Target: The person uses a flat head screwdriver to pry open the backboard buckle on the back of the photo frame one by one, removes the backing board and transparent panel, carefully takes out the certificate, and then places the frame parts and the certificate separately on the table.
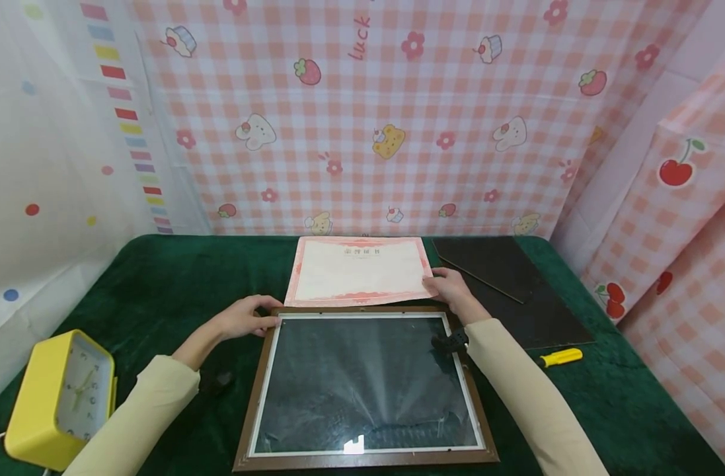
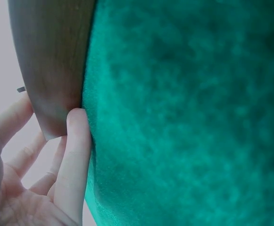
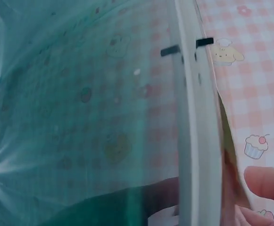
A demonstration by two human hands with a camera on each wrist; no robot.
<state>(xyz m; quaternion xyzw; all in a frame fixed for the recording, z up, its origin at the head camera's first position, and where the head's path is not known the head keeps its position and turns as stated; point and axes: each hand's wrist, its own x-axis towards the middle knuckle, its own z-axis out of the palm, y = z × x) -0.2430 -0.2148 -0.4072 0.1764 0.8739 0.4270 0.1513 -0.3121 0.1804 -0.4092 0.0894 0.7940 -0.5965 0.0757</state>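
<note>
A brown picture frame (image 1: 248,396) with a white inner edge lies before me, a clear pane (image 1: 362,377) filling it. At its far left corner, my left hand (image 1: 250,317) grips the frame; the left wrist view shows thumb and fingertips on either side of the brown corner (image 2: 56,94). Beyond the frame, a certificate (image 1: 362,271) with a pink border lies flat, its near edge along the frame's far side. My right hand (image 1: 451,291) pinches the certificate's near right corner. In the right wrist view the right thumb (image 3: 269,183) shows, with the other fingers partly hidden.
A black backing board (image 1: 517,291) lies at the far right with a thin strip (image 1: 487,281) on it. Nearer sits a yellow-handled screwdriver (image 1: 561,357). A yellow alarm clock (image 1: 47,396) stands at the left on the green cloth (image 1: 178,277).
</note>
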